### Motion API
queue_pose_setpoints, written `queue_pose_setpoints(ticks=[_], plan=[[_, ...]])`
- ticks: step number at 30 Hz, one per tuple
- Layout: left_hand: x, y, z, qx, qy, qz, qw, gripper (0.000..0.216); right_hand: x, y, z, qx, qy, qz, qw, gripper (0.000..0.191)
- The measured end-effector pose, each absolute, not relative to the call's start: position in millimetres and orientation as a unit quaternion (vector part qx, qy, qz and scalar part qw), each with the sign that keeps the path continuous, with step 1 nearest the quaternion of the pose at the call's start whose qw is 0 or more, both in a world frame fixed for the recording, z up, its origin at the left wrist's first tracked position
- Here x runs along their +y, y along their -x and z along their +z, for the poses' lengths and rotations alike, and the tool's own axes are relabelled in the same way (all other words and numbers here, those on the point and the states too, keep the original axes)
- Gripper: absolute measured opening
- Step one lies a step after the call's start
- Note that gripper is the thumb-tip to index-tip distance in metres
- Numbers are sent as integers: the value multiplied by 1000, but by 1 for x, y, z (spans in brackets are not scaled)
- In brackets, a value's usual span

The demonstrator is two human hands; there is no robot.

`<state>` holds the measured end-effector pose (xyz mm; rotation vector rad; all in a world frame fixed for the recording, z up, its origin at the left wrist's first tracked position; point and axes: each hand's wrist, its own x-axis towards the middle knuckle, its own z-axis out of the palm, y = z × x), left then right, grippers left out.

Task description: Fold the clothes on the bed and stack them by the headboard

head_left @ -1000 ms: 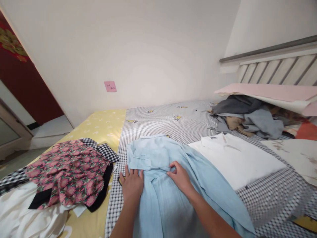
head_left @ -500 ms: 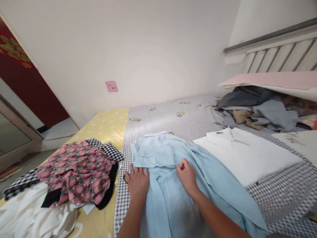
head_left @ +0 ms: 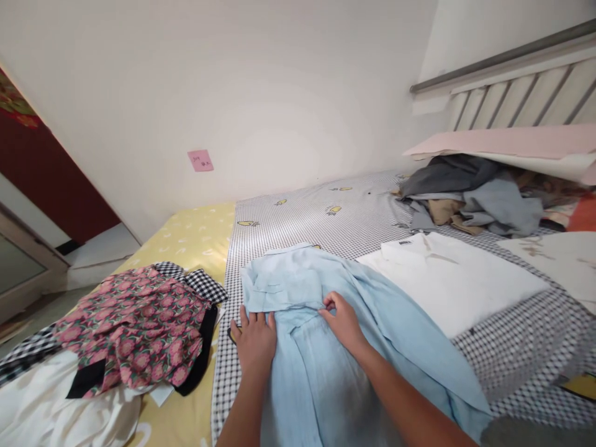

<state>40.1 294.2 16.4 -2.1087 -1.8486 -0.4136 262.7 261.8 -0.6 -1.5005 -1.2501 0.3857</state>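
A light blue shirt [head_left: 298,363] lies across the bed, its upper part partly folded over and one long sleeve running down to the right. My left hand [head_left: 255,340] rests with fingers spread at the left end of the folded edge, partly on the checked sheet. At the right end of that edge, my right hand [head_left: 343,320] pinches the cloth between thumb and forefinger, the other fingers curled. Below both hands the lower part of the shirt spreads toward me, with a crease down its middle.
Left of the shirt lie a pink floral garment [head_left: 144,329] with checked parts and a white cloth [head_left: 69,403]. A folded white shirt [head_left: 447,279] is on the right. Behind it are heaped grey and brown clothes [head_left: 470,192] under a pink board [head_left: 507,144]. A white wall [head_left: 302,93] stands behind the bed.
My right hand has gone from a closed fist to a thumb-and-forefinger pinch at the fold's edge. My left hand stays in place. The view has shifted slightly.
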Motion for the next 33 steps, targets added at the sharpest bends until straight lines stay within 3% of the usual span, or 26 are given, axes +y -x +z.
queue_pose_setpoints(ticks=[7,17,23,33], plan=[[296,-40,14,-653,729,-148,141,50,261,-258,0,-482,695,140,515,11],[291,-43,20,-660,724,-158,121,50,257,-255,2,-487,774,116,387,21],[291,-41,16,-654,721,-194,123,50,254,-257,-4,-558,723,74,401,41],[290,-41,20,-677,693,-232,82,69,252,-255,-3,-584,714,105,372,39]])
